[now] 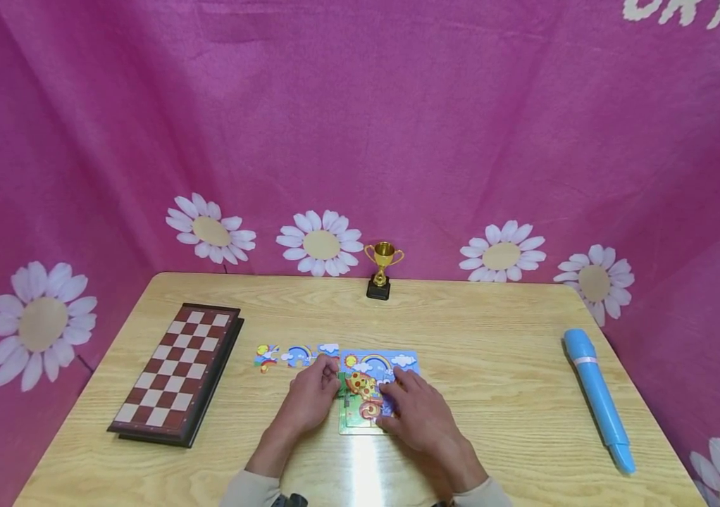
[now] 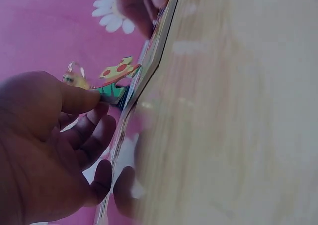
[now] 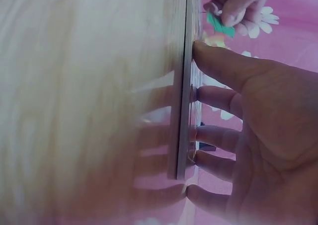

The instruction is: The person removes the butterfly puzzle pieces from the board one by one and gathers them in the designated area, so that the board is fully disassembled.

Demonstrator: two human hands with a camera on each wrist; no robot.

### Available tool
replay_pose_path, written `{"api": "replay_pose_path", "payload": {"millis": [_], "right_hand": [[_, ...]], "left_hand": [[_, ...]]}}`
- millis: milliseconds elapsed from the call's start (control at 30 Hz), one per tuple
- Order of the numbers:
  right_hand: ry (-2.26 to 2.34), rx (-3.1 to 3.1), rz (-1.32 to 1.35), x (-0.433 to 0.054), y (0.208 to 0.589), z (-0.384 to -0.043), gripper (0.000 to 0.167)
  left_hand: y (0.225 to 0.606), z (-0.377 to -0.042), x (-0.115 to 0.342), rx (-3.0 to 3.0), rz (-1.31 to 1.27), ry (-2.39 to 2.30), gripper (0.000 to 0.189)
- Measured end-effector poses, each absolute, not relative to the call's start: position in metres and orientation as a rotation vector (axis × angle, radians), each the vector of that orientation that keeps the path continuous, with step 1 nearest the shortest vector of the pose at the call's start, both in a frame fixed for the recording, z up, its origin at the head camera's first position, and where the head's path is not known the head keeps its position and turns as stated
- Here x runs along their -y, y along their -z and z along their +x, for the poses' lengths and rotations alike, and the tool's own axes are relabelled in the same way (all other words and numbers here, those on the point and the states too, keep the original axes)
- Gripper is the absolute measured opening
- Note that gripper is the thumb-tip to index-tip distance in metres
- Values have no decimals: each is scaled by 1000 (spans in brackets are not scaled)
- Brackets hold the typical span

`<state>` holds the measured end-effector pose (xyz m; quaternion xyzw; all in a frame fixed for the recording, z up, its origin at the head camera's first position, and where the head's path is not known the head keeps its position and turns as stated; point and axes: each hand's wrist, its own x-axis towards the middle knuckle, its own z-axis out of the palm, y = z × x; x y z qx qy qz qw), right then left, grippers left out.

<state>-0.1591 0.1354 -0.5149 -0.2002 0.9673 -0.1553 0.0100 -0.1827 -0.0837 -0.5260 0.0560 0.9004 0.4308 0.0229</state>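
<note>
My left hand pinches the green edge of a puzzle piece between thumb and fingers. A yellow part with red spots stands tilted over the board beside that green edge. Below it lies the jigsaw puzzle board, printed with a rainbow, sun and clouds, with its left edge by my left hand. My right hand is spread over the board's right side, its thumb and fingertips resting on the surface and along the edge. The hand hides part of the picture there.
Loose puzzle pieces lie left of the board, one close behind my left hand. Further left is a folded chessboard. A small gold trophy stands at the table's back edge, and a blue microphone-shaped object lies far right.
</note>
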Motion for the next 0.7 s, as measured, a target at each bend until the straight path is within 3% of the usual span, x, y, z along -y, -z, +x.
{"api": "replay_pose_path", "payload": {"millis": [433, 700], "right_hand": [[500, -2976, -580, -137, 518, -159, 52], [501, -2980, -581, -136, 518, -158, 52]], "left_hand": [[525, -183, 126, -2894, -59, -1306, 18], [522, -183, 149, -2824, -390, -1152, 24]]}}
